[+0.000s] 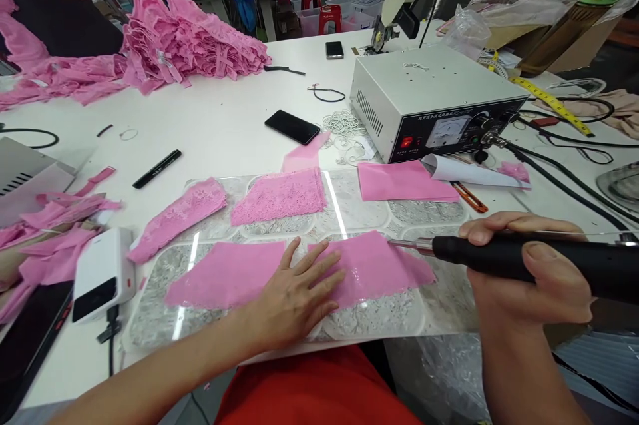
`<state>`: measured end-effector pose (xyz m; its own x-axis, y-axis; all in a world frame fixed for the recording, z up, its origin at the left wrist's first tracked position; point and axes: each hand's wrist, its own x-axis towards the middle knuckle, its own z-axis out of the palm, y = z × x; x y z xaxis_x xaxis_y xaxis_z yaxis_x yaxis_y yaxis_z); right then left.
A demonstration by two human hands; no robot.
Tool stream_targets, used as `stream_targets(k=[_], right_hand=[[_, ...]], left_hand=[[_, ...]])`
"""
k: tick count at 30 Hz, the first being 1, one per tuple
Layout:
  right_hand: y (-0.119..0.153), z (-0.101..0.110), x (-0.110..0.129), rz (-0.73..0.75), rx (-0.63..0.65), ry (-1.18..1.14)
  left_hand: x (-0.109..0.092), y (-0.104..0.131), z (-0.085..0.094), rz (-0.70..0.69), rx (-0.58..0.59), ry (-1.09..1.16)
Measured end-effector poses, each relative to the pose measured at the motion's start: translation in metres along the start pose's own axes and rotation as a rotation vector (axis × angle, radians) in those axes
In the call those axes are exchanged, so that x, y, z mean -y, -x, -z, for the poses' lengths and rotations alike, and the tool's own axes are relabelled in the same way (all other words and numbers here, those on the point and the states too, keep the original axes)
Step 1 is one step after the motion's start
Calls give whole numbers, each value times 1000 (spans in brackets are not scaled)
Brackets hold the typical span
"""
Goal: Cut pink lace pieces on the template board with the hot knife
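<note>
My left hand lies flat with spread fingers on pink fabric pieces, on a grey marble-patterned board. Under its fingertips is the right pink piece; the left pink piece reaches toward its thumb. In my right hand is a black ultrasonic welding pen with a metal tip. That tip meets, or hovers just over, the upper edge of the right piece; I cannot tell which. Behind lie a stack of pink lace pieces, a curved lace piece and a folded pink stack.
A grey power box with cables stands at the back right, with an orange cutter before it. Behind the board lies a phone. A white power bank sits left. Pink garments are heaped near another person.
</note>
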<state>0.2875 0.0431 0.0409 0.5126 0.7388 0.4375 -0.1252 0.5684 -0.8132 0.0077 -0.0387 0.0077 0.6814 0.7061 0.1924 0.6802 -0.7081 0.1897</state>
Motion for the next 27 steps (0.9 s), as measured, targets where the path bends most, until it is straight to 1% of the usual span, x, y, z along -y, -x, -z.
stream_targets(k=[5,9,17,22,27], right_hand=[[0,-3,0,11,1,-24],[-1,-5,-2,-1,28,-45],[-1,-8,-3,8,43,-14],[1,-15,-2,8,0,-17],[8,-28,-4,-19,64,-59]], left_hand=[[-2,8,1,34,4,4],[-3,12,2,50,0,-2],[-2,25,0,64,-27,-7],[-4,34,-2,84,-46,-25],[-6,39,-6,111,-62,-16]])
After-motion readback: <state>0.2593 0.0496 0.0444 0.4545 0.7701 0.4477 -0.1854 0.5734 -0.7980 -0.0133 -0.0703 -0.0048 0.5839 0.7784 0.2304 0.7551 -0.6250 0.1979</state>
